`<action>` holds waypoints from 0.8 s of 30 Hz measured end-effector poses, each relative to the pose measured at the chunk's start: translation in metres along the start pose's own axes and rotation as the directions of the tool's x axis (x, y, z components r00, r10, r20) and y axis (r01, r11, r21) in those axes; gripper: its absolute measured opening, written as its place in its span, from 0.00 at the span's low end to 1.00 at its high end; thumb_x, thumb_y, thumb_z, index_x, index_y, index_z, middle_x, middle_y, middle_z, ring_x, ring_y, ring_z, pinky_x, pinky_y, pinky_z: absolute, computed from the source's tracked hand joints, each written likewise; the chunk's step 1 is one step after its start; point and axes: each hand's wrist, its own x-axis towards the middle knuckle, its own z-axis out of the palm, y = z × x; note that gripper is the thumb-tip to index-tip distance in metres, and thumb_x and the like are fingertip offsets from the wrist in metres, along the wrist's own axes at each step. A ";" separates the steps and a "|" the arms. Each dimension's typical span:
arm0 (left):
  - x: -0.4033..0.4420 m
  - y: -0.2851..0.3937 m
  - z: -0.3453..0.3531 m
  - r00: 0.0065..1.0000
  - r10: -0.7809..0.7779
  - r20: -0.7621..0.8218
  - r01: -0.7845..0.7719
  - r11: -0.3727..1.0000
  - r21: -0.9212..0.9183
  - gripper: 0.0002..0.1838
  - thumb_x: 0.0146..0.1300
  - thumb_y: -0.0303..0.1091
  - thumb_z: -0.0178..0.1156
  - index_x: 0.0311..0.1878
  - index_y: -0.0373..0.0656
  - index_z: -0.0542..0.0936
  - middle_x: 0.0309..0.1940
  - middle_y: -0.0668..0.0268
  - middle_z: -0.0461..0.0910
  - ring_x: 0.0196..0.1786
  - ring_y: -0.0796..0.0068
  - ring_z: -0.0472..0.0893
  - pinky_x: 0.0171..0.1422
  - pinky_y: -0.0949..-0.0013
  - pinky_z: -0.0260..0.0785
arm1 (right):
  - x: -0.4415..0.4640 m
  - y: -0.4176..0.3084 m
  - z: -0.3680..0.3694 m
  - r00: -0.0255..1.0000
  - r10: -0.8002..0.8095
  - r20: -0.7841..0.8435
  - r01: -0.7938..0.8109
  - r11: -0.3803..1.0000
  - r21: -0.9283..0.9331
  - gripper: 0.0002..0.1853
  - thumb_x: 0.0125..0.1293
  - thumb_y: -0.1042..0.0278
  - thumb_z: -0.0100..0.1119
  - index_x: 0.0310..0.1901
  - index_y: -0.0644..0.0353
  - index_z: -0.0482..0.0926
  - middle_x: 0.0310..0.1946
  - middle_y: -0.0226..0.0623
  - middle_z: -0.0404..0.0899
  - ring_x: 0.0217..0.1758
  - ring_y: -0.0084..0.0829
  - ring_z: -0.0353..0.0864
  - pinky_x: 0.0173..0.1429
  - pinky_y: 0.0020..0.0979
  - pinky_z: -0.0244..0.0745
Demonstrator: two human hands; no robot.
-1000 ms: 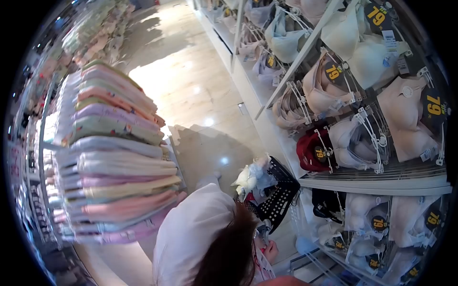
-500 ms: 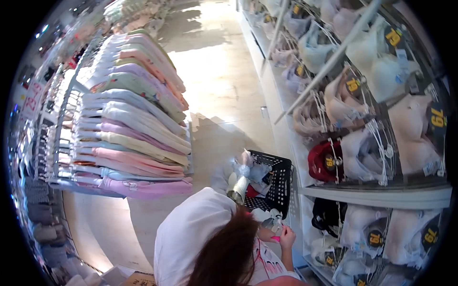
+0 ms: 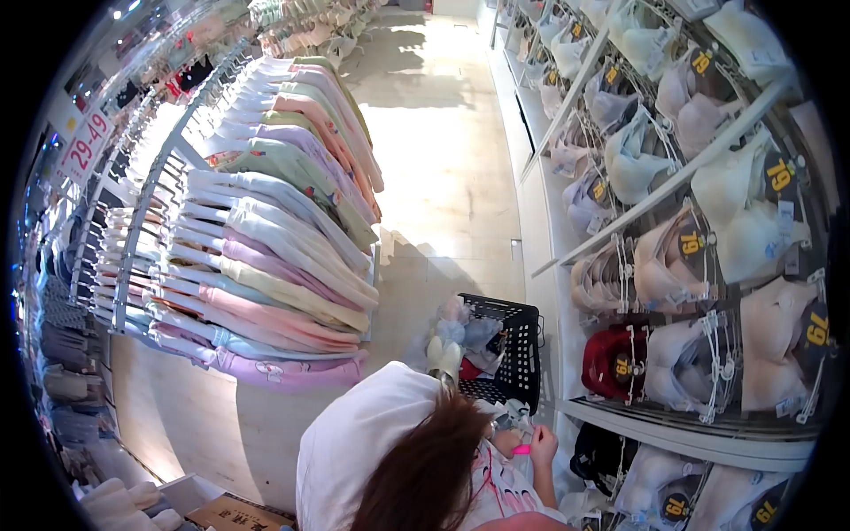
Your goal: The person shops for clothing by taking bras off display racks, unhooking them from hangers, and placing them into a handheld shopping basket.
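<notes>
My left hand (image 3: 506,442) is mostly hidden behind dark hair and a grey-white item (image 3: 513,414); its fingers cannot be made out. Close beside it, my right hand (image 3: 543,442) has its fingers pinched together at the item's edge. What it grips is too small to name. A small bright pink object (image 3: 521,450) shows between the two hands. Just beyond them is a black perforated basket (image 3: 524,358), with pale garments (image 3: 453,332) and something red (image 3: 467,368) in it.
Pastel clothes on hangers (image 3: 292,239) fill a rack at left, with a price sign (image 3: 86,146) behind. Bras (image 3: 677,252) with "79" tags hang on the right wall, above a white shelf edge (image 3: 691,435). An open cardboard box (image 3: 235,513) sits at lower left.
The view has swung, so the racks and aisle sit further right. Both hands and the pink object, mostly hidden a second ago, now show more. The basket appears more upright.
</notes>
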 end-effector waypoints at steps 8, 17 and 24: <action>-0.012 -0.018 -0.126 0.994 0.014 -0.109 -0.009 0.999 0.043 0.12 0.46 0.33 0.57 0.31 0.32 0.76 0.25 0.49 0.80 0.31 0.55 0.81 0.37 0.57 0.72 | 0.118 -0.043 0.015 1.000 -0.022 0.021 0.023 0.999 -0.024 0.10 0.62 0.65 0.53 0.28 0.60 0.79 0.23 0.49 0.78 0.28 0.51 0.78 0.32 0.46 0.69; -0.049 -0.053 -0.298 0.909 -0.121 -0.399 0.171 0.981 0.093 0.18 0.54 0.45 0.57 0.41 0.41 0.78 0.31 0.51 0.81 0.37 0.52 0.82 0.43 0.54 0.72 | 0.298 -0.100 0.051 0.995 -0.097 0.011 0.097 0.995 -0.009 0.13 0.64 0.62 0.50 0.30 0.61 0.80 0.24 0.48 0.78 0.30 0.48 0.80 0.34 0.42 0.71; -0.048 -0.109 -0.442 0.802 -0.242 -0.546 0.368 0.920 0.133 0.17 0.51 0.44 0.60 0.40 0.43 0.81 0.30 0.53 0.82 0.36 0.54 0.82 0.43 0.55 0.73 | 0.452 -0.177 0.048 0.986 -0.148 0.077 0.151 0.987 -0.046 0.15 0.64 0.58 0.50 0.31 0.60 0.80 0.27 0.52 0.78 0.33 0.52 0.79 0.36 0.45 0.72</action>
